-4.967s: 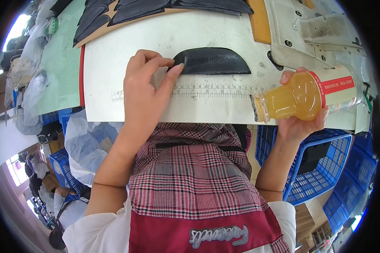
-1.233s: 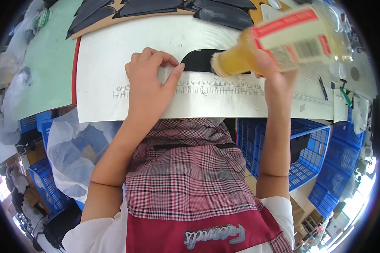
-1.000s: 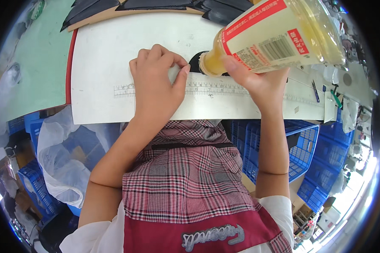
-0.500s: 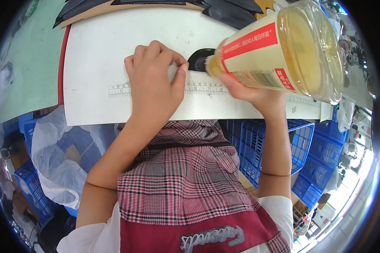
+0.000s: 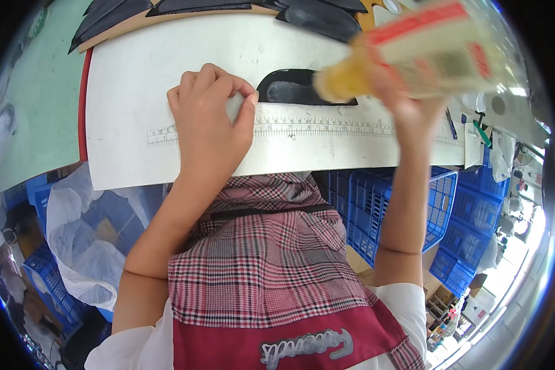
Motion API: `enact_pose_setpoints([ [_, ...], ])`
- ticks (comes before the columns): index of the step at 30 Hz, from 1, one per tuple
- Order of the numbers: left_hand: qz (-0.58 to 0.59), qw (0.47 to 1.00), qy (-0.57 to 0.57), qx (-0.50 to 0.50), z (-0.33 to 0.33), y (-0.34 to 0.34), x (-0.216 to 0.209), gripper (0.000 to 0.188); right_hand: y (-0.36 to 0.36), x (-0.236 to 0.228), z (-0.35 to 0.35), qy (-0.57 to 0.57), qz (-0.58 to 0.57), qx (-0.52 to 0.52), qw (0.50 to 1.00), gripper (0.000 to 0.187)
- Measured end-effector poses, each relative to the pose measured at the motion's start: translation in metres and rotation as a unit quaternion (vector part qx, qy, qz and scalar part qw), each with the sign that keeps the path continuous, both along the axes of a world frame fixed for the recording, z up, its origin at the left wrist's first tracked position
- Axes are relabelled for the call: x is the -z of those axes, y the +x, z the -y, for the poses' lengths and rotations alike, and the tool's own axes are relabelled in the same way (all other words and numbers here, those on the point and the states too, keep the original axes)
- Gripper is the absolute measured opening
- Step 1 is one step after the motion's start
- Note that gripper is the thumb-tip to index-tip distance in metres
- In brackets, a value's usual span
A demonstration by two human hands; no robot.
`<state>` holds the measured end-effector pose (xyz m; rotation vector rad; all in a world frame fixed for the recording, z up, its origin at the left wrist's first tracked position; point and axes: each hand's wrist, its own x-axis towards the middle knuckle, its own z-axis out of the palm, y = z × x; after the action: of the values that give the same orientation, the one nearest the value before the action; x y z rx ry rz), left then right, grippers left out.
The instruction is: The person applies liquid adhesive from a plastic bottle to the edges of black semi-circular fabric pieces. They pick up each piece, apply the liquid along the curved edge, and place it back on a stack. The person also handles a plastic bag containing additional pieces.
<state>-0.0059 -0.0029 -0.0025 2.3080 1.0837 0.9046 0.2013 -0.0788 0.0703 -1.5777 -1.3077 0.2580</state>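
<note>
A curved black piece of material (image 5: 288,88) lies on the white tabletop, with a pale, whitish smear along its middle. My left hand (image 5: 211,117) pinches its left corner between thumb and forefinger. In my right hand (image 5: 407,102) is a clear plastic bottle (image 5: 435,52) with a red and cream label and yellowish liquid inside, blurred by motion. The bottle is tipped so that its narrow end meets the right part of the black piece.
Several black pieces (image 5: 327,17) lie along the table's far edge. A ruler scale (image 5: 327,127) runs across the white tabletop (image 5: 135,80). Blue crates (image 5: 435,203) stand below at right, a plastic bag (image 5: 74,228) below at left. A green surface (image 5: 37,92) adjoins on the left.
The bottle has moved right along the black piece, uncovering more of it and the whitish smear. My left hand still pinches the left corner.
</note>
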Motion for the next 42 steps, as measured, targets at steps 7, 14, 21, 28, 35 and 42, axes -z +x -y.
enact_pose_setpoints([
  [7, 0.018, 1.0, -0.004, 0.007, 0.002, 0.005, -0.003, 0.008, -0.033, 0.013, -0.028, -0.033, 0.09, -0.082, 0.992, 0.046],
  [14, 0.001, 1.0, 0.0, 0.007, 0.005, 0.004, -0.002, 0.008, 0.022, 0.009, 0.018, -0.055, 0.079, 0.027, 0.995, 0.05],
  [21, -0.013, 0.999, -0.002, 0.029, 0.003, -0.002, -0.007, 0.005, 0.067, 0.017, 0.077, 0.061, -0.168, 0.122, 0.976, 0.059],
  [28, -0.046, 0.997, 0.05, 0.038, 0.012, -0.001, -0.022, 0.023, 0.036, 0.054, 0.075, 0.063, -0.374, 0.053, 0.924, 0.083],
  [35, -0.13, 0.984, 0.122, 0.029, 0.017, 0.003, -0.021, 0.029, 0.028, 0.065, 0.07, 0.081, -0.403, 0.028, 0.911, 0.081],
  [42, -0.136, 0.978, 0.159, 0.021, 0.018, 0.002, -0.019, 0.027, 0.027, 0.071, 0.074, 0.11, -0.443, -0.032, 0.889, 0.083],
])
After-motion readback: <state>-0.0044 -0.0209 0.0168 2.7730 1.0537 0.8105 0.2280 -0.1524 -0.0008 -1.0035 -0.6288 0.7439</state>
